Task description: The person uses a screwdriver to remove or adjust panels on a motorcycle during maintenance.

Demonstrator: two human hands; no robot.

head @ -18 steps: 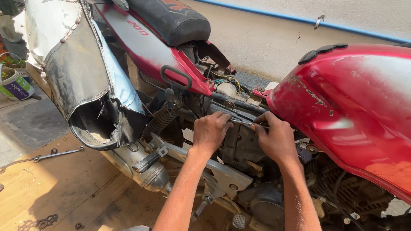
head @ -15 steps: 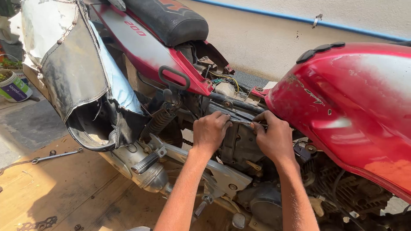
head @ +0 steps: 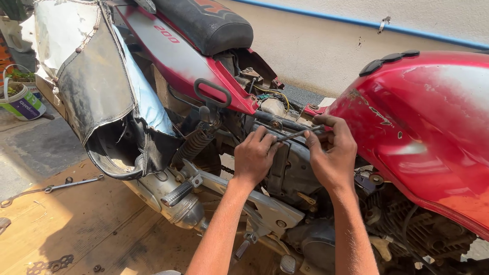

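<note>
A red motorcycle stands before me, its red fuel tank at the right and its black seat at the top. Both my hands reach into the frame under the seat. My left hand and my right hand each pinch one end of a thin dark metal rod that lies across a black side box. The rod runs slightly upward to the right.
A torn silver and black cover hangs over the rear at the left. Below are the spring shock, the exhaust pipe and the engine. Spanners lie on the wooden boards. A plant pot stands far left.
Both hands have stayed on the rod; the view has shifted slightly, and the fingers have moved a little along it.
</note>
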